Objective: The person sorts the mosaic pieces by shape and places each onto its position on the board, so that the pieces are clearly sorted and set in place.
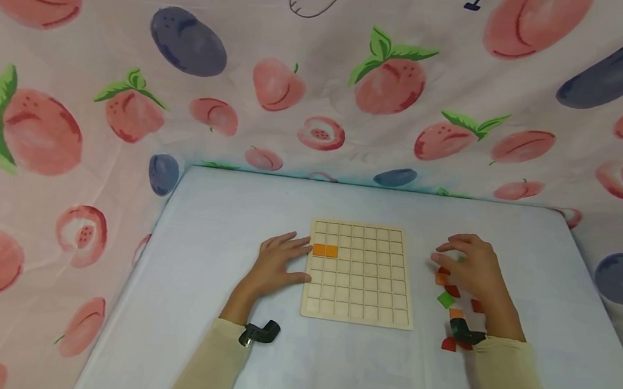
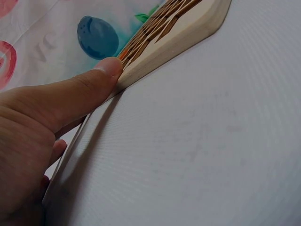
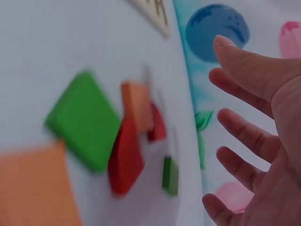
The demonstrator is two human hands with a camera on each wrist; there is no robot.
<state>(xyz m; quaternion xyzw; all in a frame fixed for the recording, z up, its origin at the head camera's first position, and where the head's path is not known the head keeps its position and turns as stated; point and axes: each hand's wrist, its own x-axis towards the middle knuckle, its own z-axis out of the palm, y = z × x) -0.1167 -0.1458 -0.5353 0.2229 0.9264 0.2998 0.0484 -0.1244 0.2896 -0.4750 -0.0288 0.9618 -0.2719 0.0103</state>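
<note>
A square wooden grid board lies on the table, with two orange square tiles side by side in cells at its left edge. My left hand touches that left edge, fingers and thumb extended; in the left wrist view the thumb rests against the board's rim. My right hand hovers over a scatter of loose pieces right of the board, holding nothing, its fingers spread apart in the right wrist view. Below it lie a green square tile, an orange tile and a red curved-edge piece.
More pieces lie nearer the person, among them a red one and an orange one by the right wrist's black camera mount. A fruit-print cloth hangs behind the white table.
</note>
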